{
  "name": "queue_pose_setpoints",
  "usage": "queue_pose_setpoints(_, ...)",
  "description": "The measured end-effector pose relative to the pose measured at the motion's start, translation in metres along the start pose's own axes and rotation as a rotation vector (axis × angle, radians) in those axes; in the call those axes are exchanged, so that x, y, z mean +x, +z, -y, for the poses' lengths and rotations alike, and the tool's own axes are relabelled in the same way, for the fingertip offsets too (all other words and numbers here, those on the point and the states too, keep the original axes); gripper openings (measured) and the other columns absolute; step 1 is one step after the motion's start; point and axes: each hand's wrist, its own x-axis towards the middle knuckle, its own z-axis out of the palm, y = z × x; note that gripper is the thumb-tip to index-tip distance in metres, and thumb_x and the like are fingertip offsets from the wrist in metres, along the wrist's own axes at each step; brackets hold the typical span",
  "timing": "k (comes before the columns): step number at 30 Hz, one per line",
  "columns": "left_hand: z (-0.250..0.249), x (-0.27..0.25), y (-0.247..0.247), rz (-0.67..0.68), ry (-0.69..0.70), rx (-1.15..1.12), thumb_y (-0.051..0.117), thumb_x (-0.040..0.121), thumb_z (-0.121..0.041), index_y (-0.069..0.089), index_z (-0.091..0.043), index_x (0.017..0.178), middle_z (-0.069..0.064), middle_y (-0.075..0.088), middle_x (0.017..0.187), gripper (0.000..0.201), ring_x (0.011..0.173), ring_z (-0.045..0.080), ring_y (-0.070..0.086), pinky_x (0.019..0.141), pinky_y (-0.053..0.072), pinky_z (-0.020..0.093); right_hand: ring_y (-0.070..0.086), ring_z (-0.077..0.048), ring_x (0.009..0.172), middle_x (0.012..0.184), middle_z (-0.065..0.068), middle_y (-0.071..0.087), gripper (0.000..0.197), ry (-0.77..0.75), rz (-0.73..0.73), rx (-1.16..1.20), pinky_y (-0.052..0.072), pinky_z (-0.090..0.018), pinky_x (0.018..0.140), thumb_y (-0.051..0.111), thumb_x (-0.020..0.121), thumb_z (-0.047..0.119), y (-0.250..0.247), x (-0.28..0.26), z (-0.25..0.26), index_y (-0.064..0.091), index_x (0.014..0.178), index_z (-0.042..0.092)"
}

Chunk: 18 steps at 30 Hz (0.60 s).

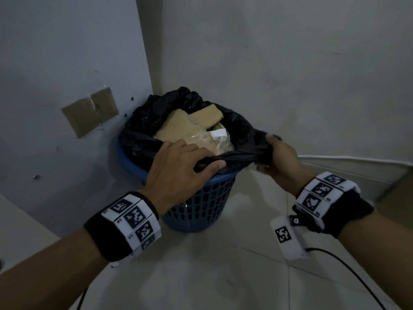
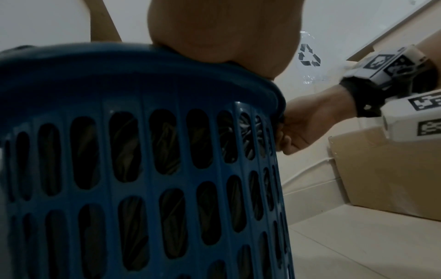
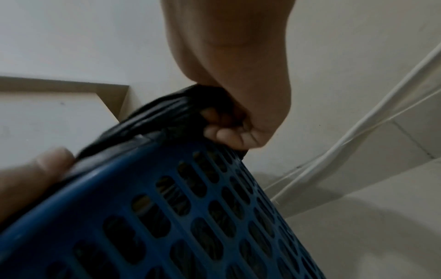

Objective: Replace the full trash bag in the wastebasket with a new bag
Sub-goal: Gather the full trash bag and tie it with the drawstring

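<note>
Wastebasket: blue slotted plastic wastebasket [image 1: 201,211] at centre of the head view, standing on the tiled floor [image 1: 223,276] in a wall corner; its base is cut off in both wrist views.
Trash bag: black trash bag [image 1: 143,121] lines the wastebasket, its edge gathered above the rim; lower part visible only as dark folds through the slots.
Contents: flat cardboard pieces [image 1: 178,126] and a crumpled clear wrapper [image 1: 212,142] at the top; a small white label among them, writing too small to read.
Left hand: left hand [image 1: 178,171] at centre, thumb and fingers clamped on the bag's near edge at the rim; fingertips partly hidden by the film.
Right hand: right hand [image 1: 279,159] right of centre, clenched around a twisted bunch of bag film; right wrist view confirms curled fingers.
Markings: black-and-white square codes on both wristbands [image 1: 134,222]; a recycling symbol [image 2: 309,55] on clear plastic against the wall, upper right of the left wrist view.
Surroundings: cardboard box [image 2: 386,169] at right, cut off by the frame edge; brown tape patch [image 1: 89,113] on the left wall.
</note>
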Motion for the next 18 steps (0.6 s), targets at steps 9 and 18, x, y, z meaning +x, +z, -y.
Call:
queue_pose_setpoints(9,0.022,-0.006,-0.011,-0.069,0.077,-0.107,0.034,0.097,-0.056,0.067,-0.015,0.055,0.000,0.052,0.047,0.067,0.049,0.015,0.043,0.063,0.030,0.028,0.047,-0.014,0.066,0.076,-0.005,0.049,0.048,-0.785,-0.076,-0.428,0.036,-0.031,0.060,0.044,0.094,0.054,0.025,-0.010,0.027,0.047,0.079,0.009)
queue_pose_setpoints(18,0.096,-0.020,-0.035,-0.163,-0.089,0.027,0.045,0.097,-0.035,0.066,-0.010,0.098,0.009,0.063,0.098,0.033,0.092,0.030,0.055,0.081,0.041,0.040,0.053,-0.026,0.078,0.079,0.000,0.064,0.059,-1.138,0.089,-1.170,0.034,-0.041,0.083,0.012,0.102,0.042,0.039,-0.018,-0.027,0.064,0.085,0.018)
